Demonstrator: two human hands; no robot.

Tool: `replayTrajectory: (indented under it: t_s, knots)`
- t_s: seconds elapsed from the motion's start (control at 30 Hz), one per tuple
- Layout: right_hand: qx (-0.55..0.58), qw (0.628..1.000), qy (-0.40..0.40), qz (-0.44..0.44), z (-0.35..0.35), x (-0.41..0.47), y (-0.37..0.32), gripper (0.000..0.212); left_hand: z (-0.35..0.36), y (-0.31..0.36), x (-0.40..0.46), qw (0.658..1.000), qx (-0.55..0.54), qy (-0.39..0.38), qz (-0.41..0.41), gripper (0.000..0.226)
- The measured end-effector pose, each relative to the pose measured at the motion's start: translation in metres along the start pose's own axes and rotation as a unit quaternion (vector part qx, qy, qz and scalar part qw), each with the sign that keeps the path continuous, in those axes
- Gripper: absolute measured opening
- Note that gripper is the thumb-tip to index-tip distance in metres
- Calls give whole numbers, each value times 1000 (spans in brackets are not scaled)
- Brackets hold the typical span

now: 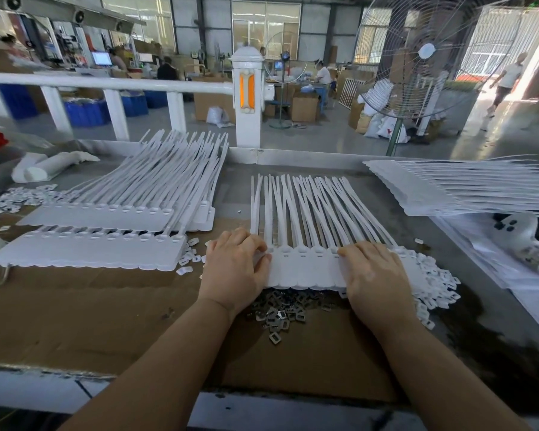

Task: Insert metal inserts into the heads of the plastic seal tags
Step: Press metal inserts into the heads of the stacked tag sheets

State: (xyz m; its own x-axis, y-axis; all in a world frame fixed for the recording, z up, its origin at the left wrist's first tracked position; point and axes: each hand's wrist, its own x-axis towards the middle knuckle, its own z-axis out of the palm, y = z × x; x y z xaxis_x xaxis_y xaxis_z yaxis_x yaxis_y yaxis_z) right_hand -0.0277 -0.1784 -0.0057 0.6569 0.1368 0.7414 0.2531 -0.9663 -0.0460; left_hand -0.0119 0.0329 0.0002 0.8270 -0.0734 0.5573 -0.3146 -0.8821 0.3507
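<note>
While both hands pin it flat, likely so heads line up for loading, seal tag strip (305, 269) lies on tabletop (106, 306) | left hand (234, 269) grip: fingers curled, pressing strip end | right hand (377, 275) same, holding nothing | metal inserts (280, 309) just beneath strip's near edge

A factory floor, set up for hand assembly. Workbench (75, 306) covered in cardboard, stacked with sheets of white seal tags (91, 250) and heaps of small metal inserts (280, 309) and white plastic caps (430, 281). Beyond a white railing (106, 84), bare concrete floor, cardboard boxes (304, 108), blue crates (87, 112), filled sacks (386, 126). Big pedestal fan (423, 54) beside the bench. Other workers seated at distant stations, a monitor (101, 58) lit at far left. High windows, steel-frame walls, an open doorway at right.
</note>
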Motion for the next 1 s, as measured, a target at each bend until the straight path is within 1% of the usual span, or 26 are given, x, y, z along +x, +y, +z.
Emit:
replayTrajectory:
  t_s: [0.37,0.8,1.0]
  knots:
    - [2,1000,2,-3,0,0,0,25,-1,0,0,1000,-2,-5,0,17]
    - [6,1000,7,-11,1,0,1,27,-1,1,0,1000,-2,-6,-1,17]
    - [10,1000,-14,-2,0,0,1,30,-1,1,0,1000,-6,-2,0,15]
